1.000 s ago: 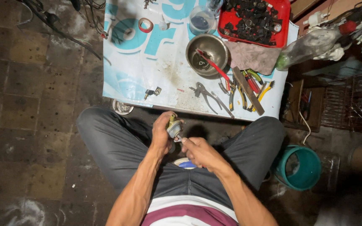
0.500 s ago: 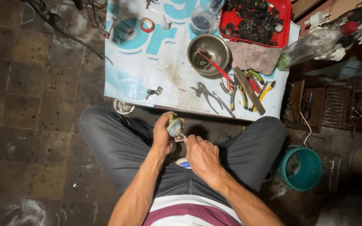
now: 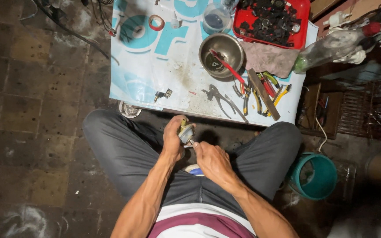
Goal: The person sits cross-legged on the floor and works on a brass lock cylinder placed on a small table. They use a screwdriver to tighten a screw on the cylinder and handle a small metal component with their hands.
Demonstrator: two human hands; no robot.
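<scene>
I sit on the floor with my knees apart. My left hand grips a small metal part with a brass-coloured top, held over my lap. My right hand is closed just beside it, its fingertips pinching a thin tool or pin at the part's lower side; the tool itself is mostly hidden by my fingers. In front of my knees lies a blue and white printed sheet with tools on it.
On the sheet: a steel bowl holding a red-handled tool, pliers, several hand tools, a grey rag, a red tray of dark parts, a tape roll. A teal bucket stands right of my knee.
Both hands stay together over my lap; my right hand has shifted slightly against the part. Nothing on the sheet has moved.
</scene>
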